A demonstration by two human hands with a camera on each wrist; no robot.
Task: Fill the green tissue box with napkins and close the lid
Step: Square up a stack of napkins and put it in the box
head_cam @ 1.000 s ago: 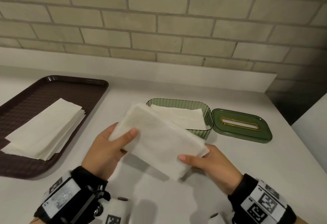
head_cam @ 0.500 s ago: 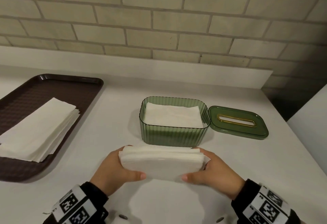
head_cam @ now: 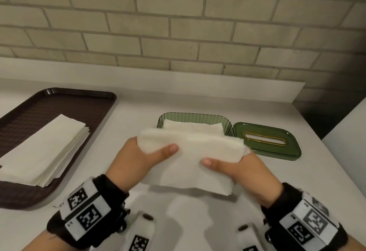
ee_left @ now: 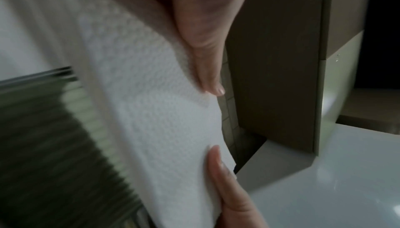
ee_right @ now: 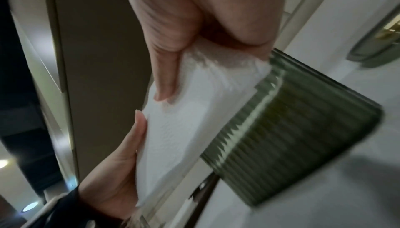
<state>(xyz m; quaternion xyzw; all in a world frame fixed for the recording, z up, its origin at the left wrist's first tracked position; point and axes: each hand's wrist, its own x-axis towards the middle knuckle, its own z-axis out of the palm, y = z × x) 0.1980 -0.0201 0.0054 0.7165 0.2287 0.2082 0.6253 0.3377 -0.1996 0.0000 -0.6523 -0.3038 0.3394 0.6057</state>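
Nearest in, both hands share one load: the left hand (head_cam: 136, 161) pinches the left end of a thick napkin stack (head_cam: 190, 157), thumb on top and fingers under, and the right hand (head_cam: 237, 168) has the same grip on the right end. The stack hangs clear above the white table (head_cam: 257, 201), far edge tilted up, its shadow lying below.

Now the relation that matters. The green tissue box (head_cam: 227, 127) sits directly beyond the stack, away from the person, and the stack's far edge already overlaps the box's near rim in the head view. The stack's long axis runs left to right, matching the box's long side, so I'd say the move is straight forward and down, no turning called for. Neither hand looks clearly nearer; the box sits roughly centred between them, perhaps a touch toward the right.

Inside the box, a layer of napkins (head_cam: 190, 127) already lies flat, with rim showing above it, so there appears to be room for more.

Just beside the box on its right, the green lid (head_cam: 267, 141) lies open on the table, its gold-edged slot facing up.

Out to the left, a brown tray (head_cam: 65, 104) holds another pile of napkins (head_cam: 43, 147).
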